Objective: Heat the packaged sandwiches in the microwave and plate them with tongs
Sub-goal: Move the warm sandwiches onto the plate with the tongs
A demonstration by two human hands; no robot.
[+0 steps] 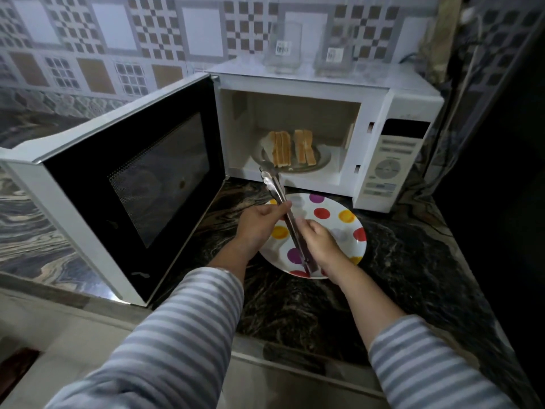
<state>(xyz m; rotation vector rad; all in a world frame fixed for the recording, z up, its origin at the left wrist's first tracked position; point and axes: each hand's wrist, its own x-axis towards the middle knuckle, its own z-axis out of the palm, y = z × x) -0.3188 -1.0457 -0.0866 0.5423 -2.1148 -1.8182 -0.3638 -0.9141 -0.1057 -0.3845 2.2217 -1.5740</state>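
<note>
A: Where're the sandwiches (293,146)?

B: Inside the open microwave (374,113), on its glass tray.

A: Our hands?

B: We hold the tongs (283,208) w/ both: left hand (259,224) pinches mid-shaft, right hand (320,239) wraps the rear, above the dotted plate (348,231).

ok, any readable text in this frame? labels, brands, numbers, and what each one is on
None can be read.
Left glass on top of the microwave: white barcode sticker, digits too blurred.
Right glass: white sticker, print too blurred.
Microwave control panel: button captions too small to read; the dark display shows nothing.
Dotted plate, tongs: no text visible.
</note>
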